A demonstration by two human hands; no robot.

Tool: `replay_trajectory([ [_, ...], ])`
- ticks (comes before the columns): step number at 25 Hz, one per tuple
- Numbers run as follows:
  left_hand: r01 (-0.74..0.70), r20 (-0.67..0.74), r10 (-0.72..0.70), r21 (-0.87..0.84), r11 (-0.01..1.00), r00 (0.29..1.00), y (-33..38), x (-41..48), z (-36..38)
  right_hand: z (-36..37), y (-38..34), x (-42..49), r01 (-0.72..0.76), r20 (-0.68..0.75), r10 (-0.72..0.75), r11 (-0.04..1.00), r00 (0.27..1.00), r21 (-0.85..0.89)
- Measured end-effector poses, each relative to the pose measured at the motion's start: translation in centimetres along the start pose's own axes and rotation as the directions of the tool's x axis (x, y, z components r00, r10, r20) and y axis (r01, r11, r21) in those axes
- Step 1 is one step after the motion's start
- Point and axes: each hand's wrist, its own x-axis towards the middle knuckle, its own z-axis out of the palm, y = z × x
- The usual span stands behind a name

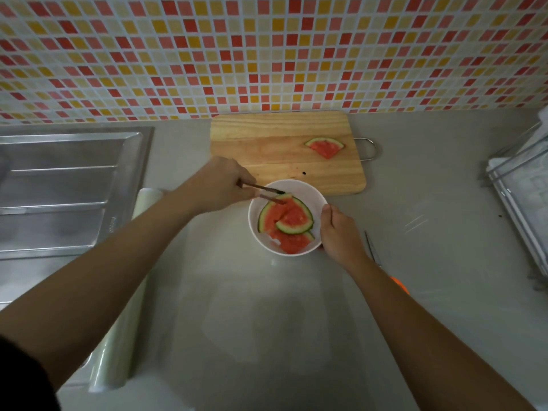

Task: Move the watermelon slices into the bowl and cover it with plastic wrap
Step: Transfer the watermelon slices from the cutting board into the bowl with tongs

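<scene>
Wooden board (267,143) holds the last slice (325,147) beyond and right of the left hand (221,185), fingers (241,178) gripping chopsticks (261,188) over the bowl (308,189).

Dim, flat light is falling over the grey counter (415,203) — the tiled wall (267,54) is showing brightest. Wide-angle distortion is bending the edges, and a soft shadow is pooling across the counter's near part.
</scene>
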Motion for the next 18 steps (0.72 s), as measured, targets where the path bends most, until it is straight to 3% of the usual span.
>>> replay_trajectory([
  [3, -0.063, -0.051, 0.078, 0.240, 0.969, 0.996, 0.6, -0.3, 0.2, 0.1, 0.1, 0.0, -0.004, -0.012, 0.004, 1.000, 1.000, 0.007],
  [5, -0.086, -0.079, 0.108, 0.242, 0.966, 0.991, 0.4, -0.8, -0.4, 0.1, 0.1, -0.1, -0.003, -0.018, 0.002, 1.000, 1.000, -0.013],
  [10, -0.003, -0.168, -0.020, -0.130, 0.991, 0.986, -1.0, -0.6, -1.7, 0.2, 0.0, -0.3, -0.027, -0.022, 0.026, 0.999, 0.999, -0.020],
  [14, 0.103, -0.178, -0.186, -0.394, 0.913, 0.966, -1.3, 3.1, -0.2, 0.3, -0.2, -0.4, -0.037, -0.031, 0.037, 0.999, 0.999, -0.021],
  [18, 0.122, -0.146, -0.182, -0.351, 0.928, 0.972, -1.0, 7.2, 1.0, 0.0, -0.3, -0.5, -0.011, -0.035, 0.011, 1.000, 0.999, -0.021],
])
